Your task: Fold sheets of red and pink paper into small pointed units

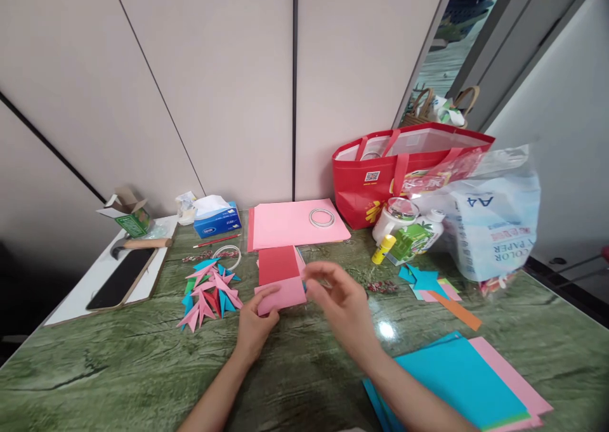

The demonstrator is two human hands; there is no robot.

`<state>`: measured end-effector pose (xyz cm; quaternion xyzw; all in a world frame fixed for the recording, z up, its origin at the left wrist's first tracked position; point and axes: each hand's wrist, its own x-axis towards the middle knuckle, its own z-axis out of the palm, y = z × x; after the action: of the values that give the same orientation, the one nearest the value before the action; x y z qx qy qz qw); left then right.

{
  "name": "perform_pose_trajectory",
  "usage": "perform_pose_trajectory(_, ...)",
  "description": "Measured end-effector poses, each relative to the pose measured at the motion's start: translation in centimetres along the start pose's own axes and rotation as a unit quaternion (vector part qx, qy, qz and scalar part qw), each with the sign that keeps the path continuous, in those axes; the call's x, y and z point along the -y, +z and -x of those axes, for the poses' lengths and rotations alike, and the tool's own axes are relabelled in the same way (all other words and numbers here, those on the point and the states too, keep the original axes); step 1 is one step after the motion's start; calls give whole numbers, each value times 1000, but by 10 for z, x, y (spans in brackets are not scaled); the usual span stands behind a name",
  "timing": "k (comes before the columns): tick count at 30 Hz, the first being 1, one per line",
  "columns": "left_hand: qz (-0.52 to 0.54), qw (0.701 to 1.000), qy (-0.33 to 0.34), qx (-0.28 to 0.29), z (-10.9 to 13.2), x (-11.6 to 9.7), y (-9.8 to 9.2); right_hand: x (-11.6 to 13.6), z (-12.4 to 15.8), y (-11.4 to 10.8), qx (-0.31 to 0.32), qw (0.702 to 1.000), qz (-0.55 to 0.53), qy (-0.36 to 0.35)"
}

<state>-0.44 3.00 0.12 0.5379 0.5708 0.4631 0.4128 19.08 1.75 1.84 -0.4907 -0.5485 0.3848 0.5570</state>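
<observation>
My left hand (pixel 257 321) pinches a pink paper rectangle (pixel 284 295) between thumb and fingers at its left end. Just beyond it lies a red paper piece (pixel 278 264), its near edge covered by the pink one. My right hand (pixel 340 299) hovers by the right end of the pink paper, a little blurred, with fingers curled and thumb apart from them; nothing shows in it. To the left sits a pile of folded paper pieces (pixel 209 292) in pink, blue, green and red.
Behind the hands are pink sheets (pixel 290 222) with a ring (pixel 321 217) on top. A glue stick (pixel 383 249), a red bag (pixel 354 194) and an A4 paper pack (pixel 495 222) stand at right. Blue sheets (pixel 457 381) lie under my right forearm. A phone (pixel 121 280) and hammer (pixel 143 243) lie left.
</observation>
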Motion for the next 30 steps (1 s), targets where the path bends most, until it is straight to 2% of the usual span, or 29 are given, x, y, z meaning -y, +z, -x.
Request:
perform_pose_trajectory(2,-5,1000,14,5,0,2,1,-4,-16,19,-19,1000,-13,21)
perform_pose_trajectory(4,-8,999,25,18,1,4,3,-13,-23,31,52,993,-64,88)
perform_pose_trajectory(6,-8,999,27,32,1,4,4,-23,-21,37,122,972,-121,158)
perform_pose_trajectory(8,1,999,23,40,2,3,6,-30,-18,37,141,964,-145,175)
perform_pose_trajectory(14,103,993,-37,50,-1,2,5,-32,-21,29,113,969,-146,162)
perform_pose_trajectory(18,133,989,-51,43,-4,3,2,-30,-24,25,100,972,-148,151)
perform_pose_trajectory(24,260,965,-11,-43,-8,-1,-1,-29,-26,21,20,984,-131,119)
perform_pose_trajectory(26,261,963,-21,-58,-6,-4,1,-29,-25,23,9,983,-143,117)
perform_pose_trajectory(30,205,975,-85,6,1,-7,8,-29,-19,31,49,978,-167,119)
